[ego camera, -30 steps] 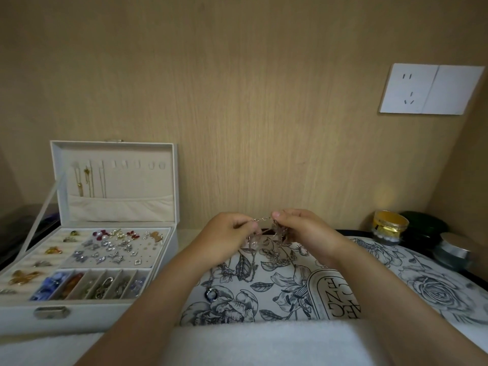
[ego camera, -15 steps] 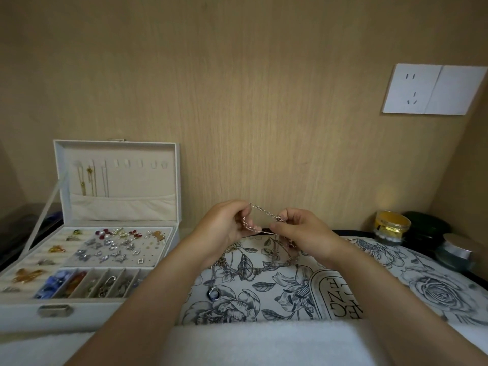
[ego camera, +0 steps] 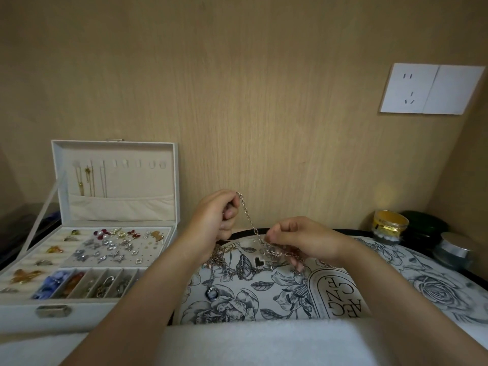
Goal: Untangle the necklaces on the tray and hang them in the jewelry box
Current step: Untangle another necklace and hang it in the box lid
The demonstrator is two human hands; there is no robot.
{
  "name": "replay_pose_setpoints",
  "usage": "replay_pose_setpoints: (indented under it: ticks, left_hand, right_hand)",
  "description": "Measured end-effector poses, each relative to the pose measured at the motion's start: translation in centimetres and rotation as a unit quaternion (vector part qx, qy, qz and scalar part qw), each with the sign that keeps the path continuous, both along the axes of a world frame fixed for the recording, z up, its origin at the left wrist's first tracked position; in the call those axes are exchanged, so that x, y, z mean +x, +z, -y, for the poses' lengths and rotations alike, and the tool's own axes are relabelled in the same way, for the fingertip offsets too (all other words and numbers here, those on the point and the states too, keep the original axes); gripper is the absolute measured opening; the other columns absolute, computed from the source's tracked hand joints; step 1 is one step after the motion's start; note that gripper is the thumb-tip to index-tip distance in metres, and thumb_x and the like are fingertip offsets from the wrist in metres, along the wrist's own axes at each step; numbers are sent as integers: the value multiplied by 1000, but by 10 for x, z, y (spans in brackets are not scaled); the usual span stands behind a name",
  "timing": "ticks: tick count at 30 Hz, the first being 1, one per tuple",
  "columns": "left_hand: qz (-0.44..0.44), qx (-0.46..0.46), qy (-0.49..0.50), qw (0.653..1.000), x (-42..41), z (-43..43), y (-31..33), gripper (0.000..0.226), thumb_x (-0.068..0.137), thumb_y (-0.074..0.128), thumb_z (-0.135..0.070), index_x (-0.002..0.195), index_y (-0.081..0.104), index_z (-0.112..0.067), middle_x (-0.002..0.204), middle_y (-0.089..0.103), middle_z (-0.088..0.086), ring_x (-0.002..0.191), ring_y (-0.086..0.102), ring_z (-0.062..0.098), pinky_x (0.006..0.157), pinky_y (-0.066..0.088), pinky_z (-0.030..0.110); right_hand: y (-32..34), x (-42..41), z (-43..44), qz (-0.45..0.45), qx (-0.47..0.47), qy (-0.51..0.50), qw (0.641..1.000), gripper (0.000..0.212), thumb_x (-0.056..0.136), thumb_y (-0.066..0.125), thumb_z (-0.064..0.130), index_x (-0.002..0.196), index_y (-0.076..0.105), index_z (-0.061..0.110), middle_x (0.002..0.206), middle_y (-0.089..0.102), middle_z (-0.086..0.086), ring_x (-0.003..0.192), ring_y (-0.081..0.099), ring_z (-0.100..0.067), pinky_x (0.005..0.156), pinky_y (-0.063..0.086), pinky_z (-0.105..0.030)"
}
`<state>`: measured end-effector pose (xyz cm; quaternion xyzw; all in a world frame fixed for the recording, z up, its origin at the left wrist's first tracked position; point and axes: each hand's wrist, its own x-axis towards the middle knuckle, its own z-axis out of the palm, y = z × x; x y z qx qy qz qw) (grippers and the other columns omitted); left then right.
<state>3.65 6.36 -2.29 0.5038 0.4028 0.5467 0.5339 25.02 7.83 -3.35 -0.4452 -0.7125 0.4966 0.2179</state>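
A silver link chain (ego camera: 249,220) stretches slantwise between my hands above the flower-printed tray (ego camera: 435,283). My left hand (ego camera: 215,216) pinches its upper end, raised above the tray's far rim. Lower and to the right, my right hand (ego camera: 301,240) grips the chain where it bunches into a tangle. More thin chains (ego camera: 219,257) lie heaped on the tray under my left wrist, and a round blue pendant (ego camera: 212,293) rests nearer me. The white jewelry box (ego camera: 116,178) stands open at the left, with three necklaces hanging from hooks in its lid.
The box's lower tray holds several earrings, brooches and rings in compartments. A gold-lidded jar (ego camera: 390,225), a dark green jar (ego camera: 425,225) and a silver-lidded jar (ego camera: 454,250) stand at the back right. White cloth (ego camera: 250,342) covers the near edge. A wall socket (ego camera: 427,88) sits upper right.
My left hand rose and pulled the chain's end up and away; my right hand dropped toward the tray, so the chain now stretches out between them.
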Motion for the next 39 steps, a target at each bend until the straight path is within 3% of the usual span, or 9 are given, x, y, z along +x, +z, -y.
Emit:
replay_pose_setpoints:
  ticks: [5, 9, 15, 18, 22, 24, 27, 35, 39]
  left_hand:
    - [-126, 14, 53, 990, -8, 1, 6, 30, 95, 47, -12, 66, 53, -16, 57, 38, 0, 43, 26, 10, 42, 17, 18]
    - [-387, 94, 164, 903, -10, 5, -2, 31, 97, 48, -25, 69, 59, -21, 59, 51, -8, 49, 44, 5, 53, 33, 27]
    - [-568, 85, 179, 799, -15, -5, -23, 33, 101, 42, -29, 81, 63, -13, 72, 65, 3, 65, 60, 17, 56, 42, 28]
    - [-603, 74, 155, 779, -13, -8, -30, 26, 101, 44, -25, 94, 66, -13, 84, 65, 2, 70, 57, 13, 58, 43, 26]
    - [-591, 95, 70, 798, -5, -6, -30, 29, 98, 50, -18, 124, 59, -25, 121, 54, -6, 110, 49, 10, 91, 42, 26]
    - [-516, 104, 1, 850, 4, 0, -27, 32, 97, 53, -21, 126, 60, -32, 124, 56, -13, 116, 51, 7, 98, 41, 28]
    - [-392, 64, -94, 913, 17, 9, -25, 15, 92, 64, -38, 105, 70, -33, 103, 72, -15, 95, 68, 5, 91, 52, 30]
    - [-382, 76, 9, 921, 11, 3, -22, 15, 98, 53, -25, 91, 65, -21, 84, 70, -7, 63, 58, 3, 61, 47, 23]
    - [-252, 22, 12, 967, 7, -2, -17, 21, 96, 40, -13, 84, 58, -10, 70, 72, 3, 72, 64, 27, 79, 49, 37]
  right_hand:
    - [-5, 8, -6, 30, 5, -25, 999, 17, 98, 61, 9, 109, 73, 11, 68, 67, -10, 53, 61, -18, 53, 52, -31]
    - [-10, 8, -13, 64, 88, -89, 990, 5, 87, 76, 8, 91, 79, 7, 74, 77, -3, 61, 67, -17, 60, 61, -31]
    - [-14, 6, -14, 68, 122, -78, 987, 16, 87, 77, 26, 76, 76, 14, 78, 75, -13, 62, 63, -16, 65, 55, -32]
    - [-13, 1, -11, -3, 113, -64, 992, 16, 91, 72, 18, 77, 74, 9, 74, 74, -8, 66, 65, -15, 65, 53, -24]
    - [-8, -6, -6, -92, 81, -67, 990, 13, 94, 66, 9, 86, 70, 0, 70, 70, -7, 64, 67, -12, 60, 53, -17]
    - [-7, -8, -5, -115, 59, -58, 990, 15, 97, 62, 11, 87, 68, 1, 68, 67, -6, 64, 66, -16, 67, 58, -25]
    - [-5, -12, -3, -145, 31, -43, 988, 23, 101, 55, 14, 81, 63, 6, 62, 59, -5, 58, 61, -19, 61, 56, -28]
    - [-1, -8, -5, -74, 67, -67, 993, 19, 98, 62, 26, 88, 63, 10, 61, 44, 2, 43, 32, -8, 40, 29, -21]
    - [1, -1, -6, 10, 113, -76, 991, 14, 86, 78, 24, 90, 72, 12, 58, 52, 9, 49, 42, -7, 45, 34, -21]
